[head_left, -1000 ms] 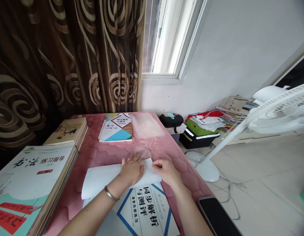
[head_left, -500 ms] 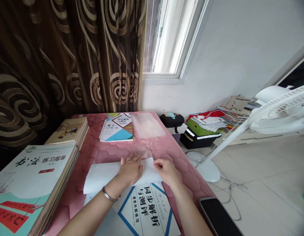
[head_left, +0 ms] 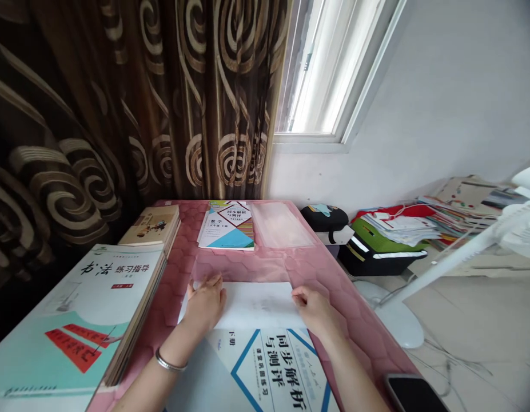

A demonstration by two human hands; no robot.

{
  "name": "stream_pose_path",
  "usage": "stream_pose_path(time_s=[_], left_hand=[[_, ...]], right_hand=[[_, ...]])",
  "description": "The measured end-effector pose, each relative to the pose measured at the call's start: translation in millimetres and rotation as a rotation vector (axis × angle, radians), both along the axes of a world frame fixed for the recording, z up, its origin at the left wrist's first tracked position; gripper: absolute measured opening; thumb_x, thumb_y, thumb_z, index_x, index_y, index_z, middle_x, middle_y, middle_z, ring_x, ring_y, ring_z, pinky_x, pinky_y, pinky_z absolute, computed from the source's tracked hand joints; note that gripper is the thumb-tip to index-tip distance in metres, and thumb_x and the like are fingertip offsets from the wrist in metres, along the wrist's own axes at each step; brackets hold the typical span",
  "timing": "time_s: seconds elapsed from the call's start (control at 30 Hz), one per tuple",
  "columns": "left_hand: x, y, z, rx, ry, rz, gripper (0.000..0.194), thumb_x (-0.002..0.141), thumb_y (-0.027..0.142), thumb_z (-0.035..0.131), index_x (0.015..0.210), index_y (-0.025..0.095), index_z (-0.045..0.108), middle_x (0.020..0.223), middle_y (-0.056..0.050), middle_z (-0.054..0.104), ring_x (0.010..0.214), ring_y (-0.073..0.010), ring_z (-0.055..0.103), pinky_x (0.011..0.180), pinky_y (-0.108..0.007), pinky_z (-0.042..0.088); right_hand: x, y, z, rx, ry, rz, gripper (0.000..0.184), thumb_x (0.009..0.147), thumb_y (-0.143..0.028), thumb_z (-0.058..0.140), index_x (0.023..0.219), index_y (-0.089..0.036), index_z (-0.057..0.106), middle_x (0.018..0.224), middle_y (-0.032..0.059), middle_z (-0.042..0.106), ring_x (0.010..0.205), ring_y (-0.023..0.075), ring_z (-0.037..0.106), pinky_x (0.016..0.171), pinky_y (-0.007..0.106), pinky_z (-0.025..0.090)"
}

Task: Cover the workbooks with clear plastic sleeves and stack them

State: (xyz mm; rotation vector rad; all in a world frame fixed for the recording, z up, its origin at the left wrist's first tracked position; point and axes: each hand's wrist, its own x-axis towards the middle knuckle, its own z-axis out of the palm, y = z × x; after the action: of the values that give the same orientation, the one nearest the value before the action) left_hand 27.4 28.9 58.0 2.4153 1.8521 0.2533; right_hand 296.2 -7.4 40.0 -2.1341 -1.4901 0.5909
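In front of me lies a workbook (head_left: 265, 375) with blue lines and large Chinese characters on its cover. A white paper flap (head_left: 256, 307) runs across its far edge; whether it is a page or the folded cover I cannot tell. My left hand (head_left: 206, 303), with a silver bangle at the wrist, rests flat on the flap's left end, fingers stretched out. At the right end my right hand (head_left: 318, 312) is closed, thumb and fingers pinching the flap's edge. Clear film (head_left: 243, 268) spreads on the table beyond the flap.
Tall stacks of books (head_left: 88, 303) stand at left. Farther back lie smaller workbooks (head_left: 228, 229) and clear plastic covers (head_left: 284, 226) on the pink table (head_left: 354, 320). A phone (head_left: 414, 395) lies near the right edge. A white fan (head_left: 445, 257) and a black-green box (head_left: 380, 246) stand beyond.
My left hand has slid left along the flap, from its middle to its left end. The flap now lies flatter and straighter. My view has turned slightly left.
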Motion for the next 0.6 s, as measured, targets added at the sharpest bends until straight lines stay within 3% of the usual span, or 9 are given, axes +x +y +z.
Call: stream_pose_path(time_s=[0.17, 0.37, 0.6], left_hand=[[-28.4, -0.3, -4.4, 0.044, -0.061, 0.149, 0.041, 0.092, 0.024, 0.037, 0.126, 0.024, 0.06, 0.136, -0.008, 0.056, 0.129, -0.0307, 0.045, 0.102, -0.061, 0.034], [-48.5, 0.7, -11.8, -0.019, -0.257, 0.314, 0.04, 0.091, 0.026, 0.039, 0.124, 0.023, 0.062, 0.138, -0.011, 0.055, 0.12, -0.035, 0.051, 0.087, -0.062, 0.047], [-65.3, 14.5, -29.5, 0.129, -0.543, 0.193, 0.04, 0.08, 0.009, 0.042, 0.106, 0.018, 0.072, 0.117, -0.008, 0.069, 0.113, -0.0208, 0.062, 0.104, -0.041, 0.044]], right_hand=[[-1.5, 1.1, -1.1, -0.007, -0.016, 0.013, 0.018, 0.082, -0.02, 0.052, 0.086, -0.027, 0.068, 0.085, 0.0004, 0.074, 0.083, 0.0181, 0.068, 0.064, 0.024, 0.044], [-9.8, 1.9, -3.3, 0.013, -0.093, -0.018, 0.023, 0.084, -0.022, 0.046, 0.089, -0.025, 0.068, 0.088, 0.0019, 0.074, 0.086, 0.0194, 0.067, 0.065, 0.025, 0.043], [-9.0, 5.5, -14.9, 0.061, -0.089, -0.049, 0.027, 0.084, -0.029, 0.041, 0.094, -0.023, 0.065, 0.091, 0.0042, 0.073, 0.085, 0.0214, 0.067, 0.064, 0.028, 0.043]])
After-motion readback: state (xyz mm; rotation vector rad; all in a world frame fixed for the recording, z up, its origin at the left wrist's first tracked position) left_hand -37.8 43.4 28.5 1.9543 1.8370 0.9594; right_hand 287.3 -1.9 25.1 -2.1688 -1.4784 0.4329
